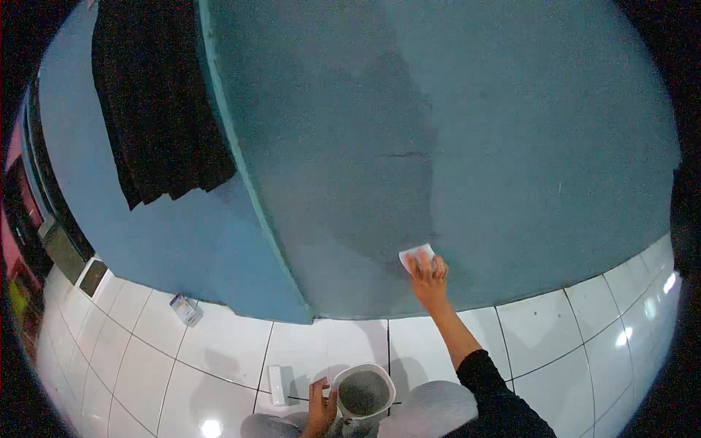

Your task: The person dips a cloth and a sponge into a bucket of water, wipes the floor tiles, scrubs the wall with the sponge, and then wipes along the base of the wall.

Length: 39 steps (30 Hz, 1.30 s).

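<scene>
- Position of the working item?
- Low on the broad blue-grey painted wall (pixel 526 146), above the glossy white floor tiles (pixel 328 343): a small flat white pad (pixel 408 256), gripped in the right hand (pixel 431 279), fingers bent over it and pressing it to the surface.
- Left hand (pixel 321 405)?
- Partly curled, close against the rim of a white square-rimmed container (pixel 390 377) with grey contents. Actual grip on the rim: cannot tell.
- Advice on handling the pad?
- Keep it flat, with even pressure from all fingers. Avoid digging in with one edge, for fear of scoring the paint. Favour short, overlapping strokes, with extra care at the border of the darker grey patch (pixel 394 109); damp or shadowed, cannot tell.
- Other hazards?
- Possible tipping of the container, just beside the grey-clad knee (pixel 431 409); best steadied. Also noted: a slim white oblong block (pixel 277 385) on the tiles, material unclear.
</scene>
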Tool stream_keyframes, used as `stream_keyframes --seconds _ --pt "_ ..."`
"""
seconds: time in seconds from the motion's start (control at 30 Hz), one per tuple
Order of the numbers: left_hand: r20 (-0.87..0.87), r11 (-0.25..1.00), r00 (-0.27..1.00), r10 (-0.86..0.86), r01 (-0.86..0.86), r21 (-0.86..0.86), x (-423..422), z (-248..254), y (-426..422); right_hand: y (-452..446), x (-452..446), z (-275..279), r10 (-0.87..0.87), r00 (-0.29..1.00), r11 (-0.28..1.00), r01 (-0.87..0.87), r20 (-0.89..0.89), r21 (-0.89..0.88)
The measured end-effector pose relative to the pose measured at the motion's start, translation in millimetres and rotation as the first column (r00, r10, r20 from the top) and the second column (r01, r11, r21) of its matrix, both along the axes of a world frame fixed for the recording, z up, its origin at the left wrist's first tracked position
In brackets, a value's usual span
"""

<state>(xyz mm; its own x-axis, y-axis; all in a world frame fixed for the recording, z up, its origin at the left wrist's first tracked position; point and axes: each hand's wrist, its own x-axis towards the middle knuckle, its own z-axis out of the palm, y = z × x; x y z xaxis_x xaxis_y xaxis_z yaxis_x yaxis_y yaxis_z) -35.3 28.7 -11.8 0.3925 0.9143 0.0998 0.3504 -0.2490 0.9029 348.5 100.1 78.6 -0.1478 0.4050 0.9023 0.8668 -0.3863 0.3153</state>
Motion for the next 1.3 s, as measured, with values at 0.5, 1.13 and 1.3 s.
stream_keyframes --seconds 0.5,1.13,1.3 --pt "-0.159 0.954 0.987 0.036 0.014 0.301 12.6 -1.7 3.2 32.9 -2.8 266.8 0.039 0.995 0.925 -0.002 -0.09 0.381" --pt "-0.152 0.943 0.984 -0.095 0.138 0.303 -6.1 -10.3 -8.6 16.1 28.7 152.5 0.107 0.99 0.908 -0.06 -0.092 0.415" --pt "-0.19 0.942 0.982 -0.015 0.078 0.326 3.5 -9.6 -2.8 19.6 26.9 311.3 0.069 0.997 0.848 -0.041 -0.033 0.528"
